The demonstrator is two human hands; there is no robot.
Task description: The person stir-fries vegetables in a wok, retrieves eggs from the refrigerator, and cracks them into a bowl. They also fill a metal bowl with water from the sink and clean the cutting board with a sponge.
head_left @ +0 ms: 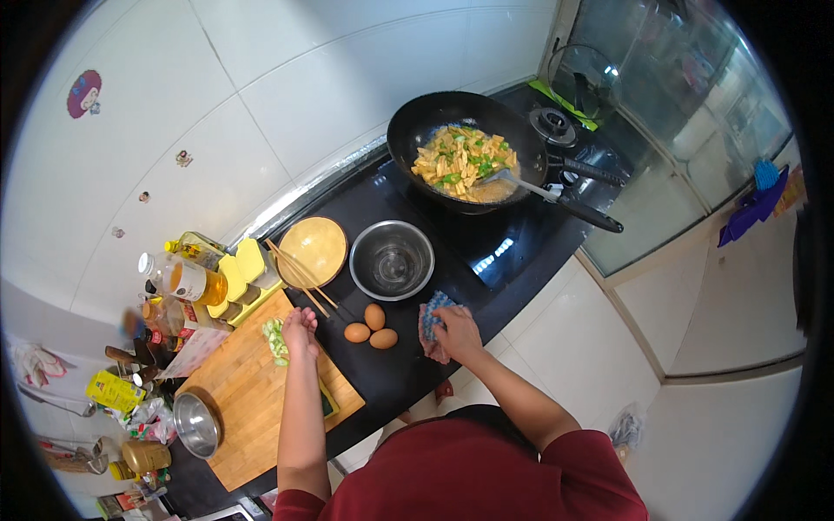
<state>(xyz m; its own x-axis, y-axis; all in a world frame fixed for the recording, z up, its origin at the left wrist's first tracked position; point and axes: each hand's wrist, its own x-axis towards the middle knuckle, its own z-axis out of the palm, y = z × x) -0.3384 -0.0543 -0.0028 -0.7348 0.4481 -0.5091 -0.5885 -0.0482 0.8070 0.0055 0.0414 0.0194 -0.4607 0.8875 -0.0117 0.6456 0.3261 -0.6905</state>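
Observation:
My right hand is on a folded blue and reddish cloth near the front edge of the black counter, its fingers bent over it. Palm turned up and fingers loosely curled, my left hand hovers over the edge of the wooden cutting board; I see nothing in it. Chopped pale green vegetable lies just left of that hand. Between my hands sit several brown eggs. Beyond them stands a steel bowl, and beside it a yellowish plate with wooden chopsticks across its rim.
At the back right, a black wok on the stove holds yellow and green food, with a spatula leaning in it. A small steel bowl rests on the board. Bottles and yellow-lidded seasoning boxes line the left wall.

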